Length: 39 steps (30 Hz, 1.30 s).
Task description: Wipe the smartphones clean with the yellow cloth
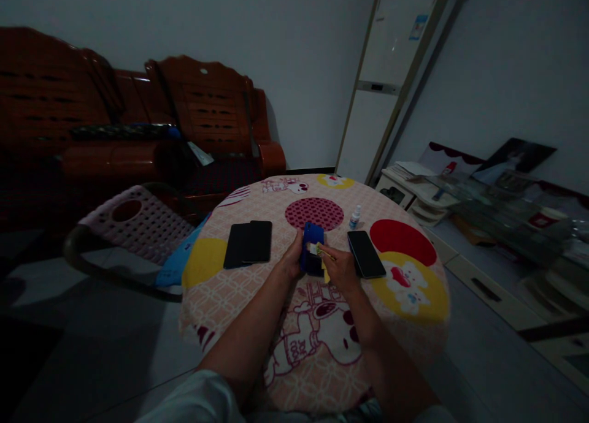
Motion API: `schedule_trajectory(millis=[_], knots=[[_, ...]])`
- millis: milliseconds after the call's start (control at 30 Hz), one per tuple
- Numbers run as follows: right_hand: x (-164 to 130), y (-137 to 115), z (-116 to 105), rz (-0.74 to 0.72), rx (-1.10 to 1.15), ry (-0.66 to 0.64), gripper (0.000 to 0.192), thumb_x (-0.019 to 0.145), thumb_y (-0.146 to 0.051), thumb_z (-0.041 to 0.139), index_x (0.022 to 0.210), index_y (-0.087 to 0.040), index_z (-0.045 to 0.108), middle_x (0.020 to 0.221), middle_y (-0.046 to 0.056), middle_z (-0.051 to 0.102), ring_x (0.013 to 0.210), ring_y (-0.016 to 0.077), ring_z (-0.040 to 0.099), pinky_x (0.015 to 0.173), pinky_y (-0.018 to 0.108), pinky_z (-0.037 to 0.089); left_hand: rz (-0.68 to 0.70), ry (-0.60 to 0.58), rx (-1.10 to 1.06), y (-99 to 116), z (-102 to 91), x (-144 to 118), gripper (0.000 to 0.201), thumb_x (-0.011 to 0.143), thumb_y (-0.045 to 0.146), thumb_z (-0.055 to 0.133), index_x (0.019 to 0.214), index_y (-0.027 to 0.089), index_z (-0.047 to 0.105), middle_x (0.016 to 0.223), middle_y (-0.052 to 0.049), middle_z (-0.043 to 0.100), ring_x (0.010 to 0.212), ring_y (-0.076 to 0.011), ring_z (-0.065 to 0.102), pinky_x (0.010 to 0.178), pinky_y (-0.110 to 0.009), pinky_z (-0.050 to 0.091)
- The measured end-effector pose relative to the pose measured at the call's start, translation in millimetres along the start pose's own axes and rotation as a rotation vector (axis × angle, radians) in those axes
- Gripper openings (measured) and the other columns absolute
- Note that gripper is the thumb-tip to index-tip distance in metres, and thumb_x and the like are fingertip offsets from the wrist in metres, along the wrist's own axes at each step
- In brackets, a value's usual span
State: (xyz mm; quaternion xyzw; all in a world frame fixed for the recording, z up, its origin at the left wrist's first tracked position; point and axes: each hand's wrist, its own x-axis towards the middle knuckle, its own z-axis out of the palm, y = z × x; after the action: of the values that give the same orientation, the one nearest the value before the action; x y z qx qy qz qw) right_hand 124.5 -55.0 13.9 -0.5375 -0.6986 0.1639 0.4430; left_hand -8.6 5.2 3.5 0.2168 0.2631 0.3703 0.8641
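Observation:
A blue smartphone point(315, 232) is gripped along its left edge by my left hand point(293, 255), its back facing up. My right hand point(339, 267) is closed on a yellow cloth point(327, 274) and presses it against the phone's back. Part of the phone lies behind my right fingers. To the right, near my right hand, a black smartphone point(366, 254) lies flat with its dark screen up. A small white bottle point(354, 217) stands upright just beyond it. Left of my left hand lie two dark phones or tablets point(258, 241), one partly over the other.
A patterned cloth covers the round table point(294, 288). A woven chair point(138, 221) stands at the left, with wooden sofas point(207, 104) behind. A tall white cabinet-like unit point(368, 129) stands at the back. On the right is a low cabinet with a cluttered glass top point(488, 202).

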Motion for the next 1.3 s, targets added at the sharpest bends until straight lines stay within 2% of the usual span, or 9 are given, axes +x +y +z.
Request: schedule_trajectory(millis=[133, 333, 567, 800, 900, 1067, 1200, 1300], knots=[[-4, -6, 10, -0.021, -0.043, -0.114, 0.028, 0.085, -0.02, 0.054, 0.107, -0.021, 0.071, 0.103, 0.008, 0.072, 0.089, 0.022, 0.07, 0.077, 0.028, 0.053, -0.016, 0.003, 0.027, -4, 1.5, 3, 0.079, 0.082, 0.074, 0.024, 0.102, 0.01, 0.066, 0.085, -0.013, 0.07, 0.07, -0.0207, 0.066, 0.066, -0.03, 0.051], [-1, 5, 5, 0.044, -0.136, -0.029, 0.027, 0.084, -0.018, 0.053, 0.102, -0.021, 0.073, 0.098, 0.009, 0.074, 0.084, 0.0216, 0.071, 0.074, 0.026, 0.052, -0.057, 0.02, 0.042, -7, 10.0, 0, 0.074, 0.082, 0.073, 0.029, 0.096, 0.012, 0.068, 0.082, -0.01, 0.07, 0.07, -0.0189, 0.065, 0.07, -0.029, 0.05], [-4, -6, 9, -0.057, -0.09, -0.105, 0.028, 0.086, -0.02, 0.052, 0.106, -0.023, 0.071, 0.103, 0.005, 0.073, 0.092, 0.0201, 0.069, 0.079, 0.025, 0.052, -0.036, 0.076, 0.115, -9, 12.0, -2, 0.075, 0.082, 0.074, 0.029, 0.095, 0.012, 0.069, 0.078, -0.011, 0.07, 0.068, -0.0185, 0.065, 0.066, -0.026, 0.049], [2, 9, 1, 0.073, -0.182, -0.005, 0.026, 0.082, -0.019, 0.055, 0.1, -0.022, 0.074, 0.089, 0.007, 0.075, 0.084, 0.0223, 0.071, 0.072, 0.026, 0.053, 0.027, 0.096, 0.084, -6, 13.5, -3, 0.071, 0.083, 0.071, 0.031, 0.095, 0.012, 0.068, 0.082, -0.01, 0.07, 0.068, -0.0183, 0.065, 0.071, -0.029, 0.051], [1, 7, 0, 0.075, -0.181, -0.026, 0.025, 0.082, -0.02, 0.055, 0.099, -0.021, 0.074, 0.084, 0.007, 0.076, 0.08, 0.0216, 0.071, 0.071, 0.025, 0.052, 0.036, 0.07, 0.052, -4, 9.0, -1, 0.076, 0.084, 0.072, 0.024, 0.094, 0.012, 0.068, 0.078, -0.011, 0.069, 0.066, -0.0178, 0.065, 0.068, -0.028, 0.051], [-1, -1, 4, 0.024, -0.185, -0.106, 0.026, 0.084, -0.02, 0.055, 0.103, -0.022, 0.073, 0.094, 0.008, 0.075, 0.083, 0.0208, 0.071, 0.073, 0.025, 0.051, 0.016, 0.088, 0.053, -1, -0.1, 2, 0.081, 0.081, 0.076, 0.024, 0.101, 0.01, 0.067, 0.078, -0.012, 0.069, 0.065, -0.0193, 0.065, 0.063, -0.028, 0.05], [1, 5, 3, 0.068, -0.216, -0.075, 0.022, 0.083, -0.02, 0.057, 0.095, -0.024, 0.075, 0.088, 0.006, 0.075, 0.084, 0.0216, 0.071, 0.073, 0.025, 0.051, 0.062, 0.089, 0.034, 1, 0.0, 3, 0.078, 0.082, 0.074, 0.026, 0.104, 0.011, 0.067, 0.082, -0.012, 0.07, 0.069, -0.0191, 0.066, 0.065, -0.026, 0.051], [1, 5, 2, 0.046, -0.167, -0.09, 0.022, 0.083, -0.019, 0.057, 0.096, -0.022, 0.075, 0.092, 0.007, 0.075, 0.084, 0.0216, 0.071, 0.074, 0.026, 0.051, 0.079, 0.08, 0.034, 3, 2.1, 2, 0.077, 0.083, 0.073, 0.026, 0.105, 0.011, 0.066, 0.084, -0.013, 0.07, 0.07, -0.0192, 0.067, 0.066, -0.027, 0.051]])
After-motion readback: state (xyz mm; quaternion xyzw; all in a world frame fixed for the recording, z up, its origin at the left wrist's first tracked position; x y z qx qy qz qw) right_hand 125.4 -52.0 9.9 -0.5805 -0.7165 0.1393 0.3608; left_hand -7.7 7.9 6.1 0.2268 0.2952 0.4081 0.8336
